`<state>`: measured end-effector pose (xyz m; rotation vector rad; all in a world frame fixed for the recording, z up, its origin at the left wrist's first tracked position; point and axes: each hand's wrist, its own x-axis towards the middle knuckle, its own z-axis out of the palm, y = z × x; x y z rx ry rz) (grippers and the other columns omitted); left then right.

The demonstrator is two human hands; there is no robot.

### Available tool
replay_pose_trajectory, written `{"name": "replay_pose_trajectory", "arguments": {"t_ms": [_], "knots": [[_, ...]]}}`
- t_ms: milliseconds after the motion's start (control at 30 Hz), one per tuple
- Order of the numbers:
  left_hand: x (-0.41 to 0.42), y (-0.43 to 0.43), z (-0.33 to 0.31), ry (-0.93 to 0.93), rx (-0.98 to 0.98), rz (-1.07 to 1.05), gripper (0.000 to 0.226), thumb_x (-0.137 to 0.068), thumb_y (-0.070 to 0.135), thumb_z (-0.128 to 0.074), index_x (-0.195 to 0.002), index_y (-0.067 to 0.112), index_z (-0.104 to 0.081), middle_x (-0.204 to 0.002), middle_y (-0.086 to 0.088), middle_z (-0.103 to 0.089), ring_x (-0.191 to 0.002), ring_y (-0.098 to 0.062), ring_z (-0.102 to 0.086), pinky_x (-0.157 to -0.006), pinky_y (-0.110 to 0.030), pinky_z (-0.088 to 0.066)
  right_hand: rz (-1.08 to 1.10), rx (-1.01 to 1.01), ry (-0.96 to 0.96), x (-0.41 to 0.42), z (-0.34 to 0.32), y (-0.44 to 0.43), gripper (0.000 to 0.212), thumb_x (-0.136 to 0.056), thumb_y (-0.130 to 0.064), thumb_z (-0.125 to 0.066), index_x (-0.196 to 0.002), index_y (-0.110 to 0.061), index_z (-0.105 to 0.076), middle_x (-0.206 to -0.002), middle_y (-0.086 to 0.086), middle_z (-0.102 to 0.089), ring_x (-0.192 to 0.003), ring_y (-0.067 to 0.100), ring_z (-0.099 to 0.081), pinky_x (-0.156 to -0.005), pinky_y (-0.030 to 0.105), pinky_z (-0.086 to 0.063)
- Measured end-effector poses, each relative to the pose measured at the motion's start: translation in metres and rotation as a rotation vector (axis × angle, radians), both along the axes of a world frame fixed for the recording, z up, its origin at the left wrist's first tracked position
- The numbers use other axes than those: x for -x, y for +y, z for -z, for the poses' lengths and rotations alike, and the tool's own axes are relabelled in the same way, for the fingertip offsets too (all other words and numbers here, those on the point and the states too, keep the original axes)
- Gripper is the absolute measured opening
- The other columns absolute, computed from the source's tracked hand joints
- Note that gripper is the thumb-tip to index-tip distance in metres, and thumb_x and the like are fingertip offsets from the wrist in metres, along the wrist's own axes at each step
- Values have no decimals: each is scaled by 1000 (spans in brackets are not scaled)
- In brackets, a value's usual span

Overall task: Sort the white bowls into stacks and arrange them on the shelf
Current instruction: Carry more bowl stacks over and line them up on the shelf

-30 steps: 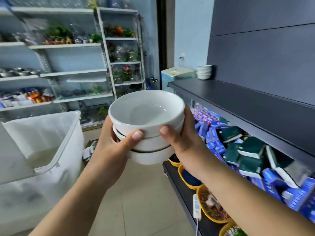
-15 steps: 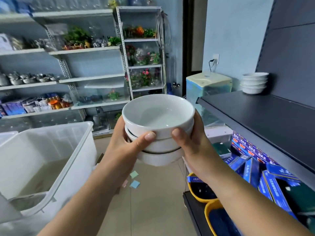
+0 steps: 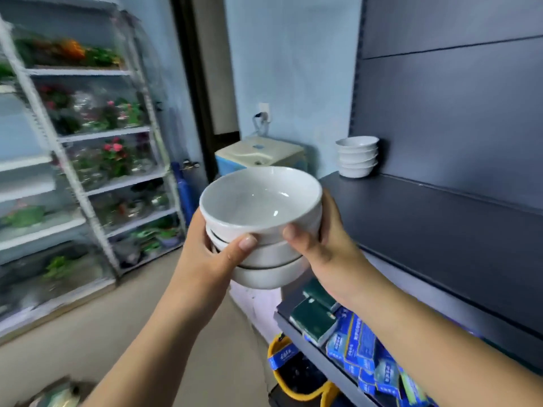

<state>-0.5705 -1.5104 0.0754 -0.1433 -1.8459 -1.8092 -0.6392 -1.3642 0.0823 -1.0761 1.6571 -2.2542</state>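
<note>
Fingers (image 3: 326, 218) of both hands are curled round a held stack (image 3: 261, 230) of three nested white bowls. The left hand (image 3: 202, 259) cups the stack's left side with its thumb pressed across the front of the middle bowl. The right hand (image 3: 329, 254) wraps the right side with its thumb on the top bowl's wall (the fingers behind the bowls are mostly hidden). The held stack hangs in the air, roughly upright, just off the front edge of the dark shelf (image 3: 440, 230) near its far end, with nothing under it but the floor. The shelf lies to the right of the hands and ahead, so the right hand is the nearer one and would likely lead across the edge. A shelved stack (image 3: 357, 157) of white bowls already stands in the shelf's far back corner, against the dark panel and well apart from the hands; the bare shelf beside it looks like the natural landing place. The bottom bowl seems to sit about level with the front edge, so I judge a small lift is needed before moving right, or its foot may catch the edge. A lower shelf of blue boxes (image 3: 361, 348) lies beneath.
</note>
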Motion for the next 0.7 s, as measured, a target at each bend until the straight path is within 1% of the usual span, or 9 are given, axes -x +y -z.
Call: {"name": "replay_pose_trajectory", "arguments": {"t_ms": [100,167,233,300,333,400,533,633,700], "knots": [[55,-16,-2,12,31,130,117,-40,65,-82,-134,11,-39,-129,-13,-55,-122,-30,-51,-105,-55,-35,126,-2,-23,31,-1,-8,94,-38,-69,-76,-117,-31,-42,-113,-17,-60,-103,-6,-57,-80,11,-45],[89,-16,0,24,51,193,119,-37,70,-79,-133,10,-40,-127,-12,-57,-120,-26,-53,-103,-48,-40,219,5,-41,52,3,-7,99,-35,-69,-77,-119,-31,-40,-116,-15,-58,-106,-4,-57,-84,14,-46],[117,-8,4,39,62,229,113,-36,75,-75,-128,17,-42,-121,-4,-61,-114,-14,-57,-96,-30,-46,303,-1,-31,71,7,1,103,-35,-69,-77,-122,-32,-38,-119,-14,-57,-110,-2,-55,-91,19,-47],[145,2,9,74,77,288,100,-40,78,-69,-118,22,-43,-114,8,-60,-102,6,-58,-83,-10,-45,364,-15,-34,90,13,11,108,-33,-70,-77,-125,-31,-34,-123,-13,-54,-111,-3,-54,-96,20,-45],[160,8,11,95,93,321,95,-43,78,-67,-115,23,-42,-112,11,-57,-97,12,-57,-79,-6,-43,391,-18,-38,100,16,17,110,-33,-70,-77,-126,-31,-32,-124,-13,-52,-110,-4,-54,-97,18,-44],[187,20,14,127,121,385,87,-49,76,-65,-114,24,-40,-112,11,-54,-97,16,-55,-79,-3,-41,451,-39,-24,116,21,28,107,-35,-71,-75,-123,-30,-30,-123,-15,-50,-105,-10,-54,-92,13,-44],[241,45,26,123,125,521,82,-56,69,-66,-116,22,-39,-115,10,-52,-101,15,-54,-82,-4,-40,571,-97,-15,148,29,53,103,-39,-74,-71,-121,-31,-26,-120,-17,-46,-97,-20,-52,-80,2,-40],[273,59,38,87,127,590,89,-55,71,-66,-119,18,-35,-119,9,-48,-104,15,-52,-84,-4,-40,614,-153,-33,170,35,69,112,-38,-69,-75,-126,-29,-18,-125,-14,-43,-95,-23,-50,-79,0,-38],[291,64,44,68,134,597,102,-51,74,-67,-125,14,-30,-121,7,-47,-106,13,-52,-85,-6,-40,618,-209,-34,182,38,77,107,-37,-68,-75,-123,-37,-21,-125,-18,-42,-98,-24,-48,-80,0,-39]]}}
